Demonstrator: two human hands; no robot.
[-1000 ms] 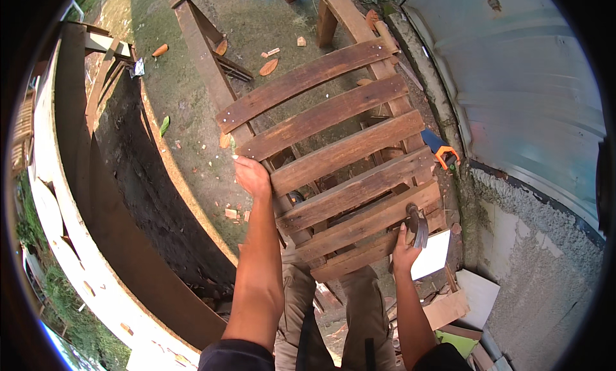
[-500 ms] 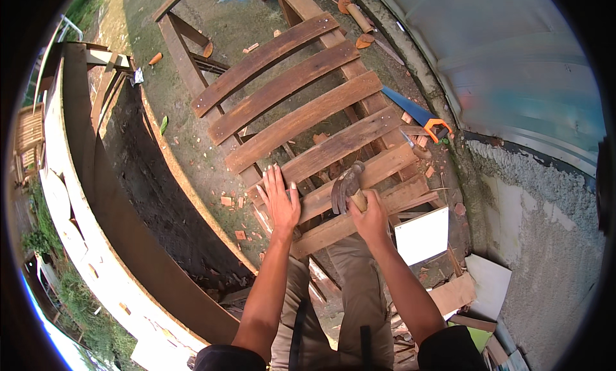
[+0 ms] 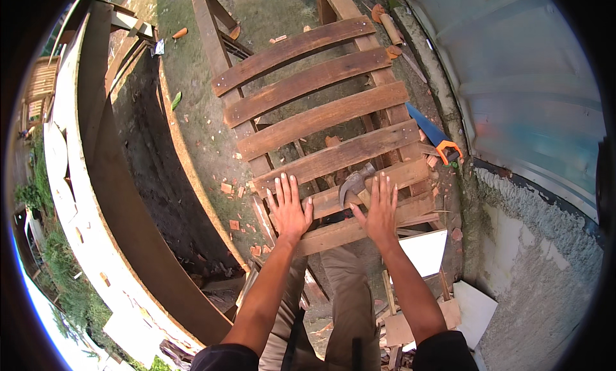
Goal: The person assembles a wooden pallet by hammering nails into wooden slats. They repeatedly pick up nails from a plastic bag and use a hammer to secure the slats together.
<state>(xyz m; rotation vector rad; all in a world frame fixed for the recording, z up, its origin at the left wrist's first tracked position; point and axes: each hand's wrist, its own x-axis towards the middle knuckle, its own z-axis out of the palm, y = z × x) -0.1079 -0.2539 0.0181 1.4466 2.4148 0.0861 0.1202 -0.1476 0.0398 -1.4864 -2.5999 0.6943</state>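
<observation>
My left hand [image 3: 290, 207] lies flat on the wooden frame [image 3: 321, 117], fingers spread apart, holding nothing; my right hand [image 3: 380, 210] is spread flat on a slat just beside it, fingers apart too, with the hammer [image 3: 357, 181] under its fingertips; the hammer's metal head pokes out between my two hands, and I cannot tell whether I truly hold it; a saw [image 3: 431, 133] with an orange handle lies by the frame's right edge; a white board [image 3: 425, 250] sits below my right wrist.
</observation>
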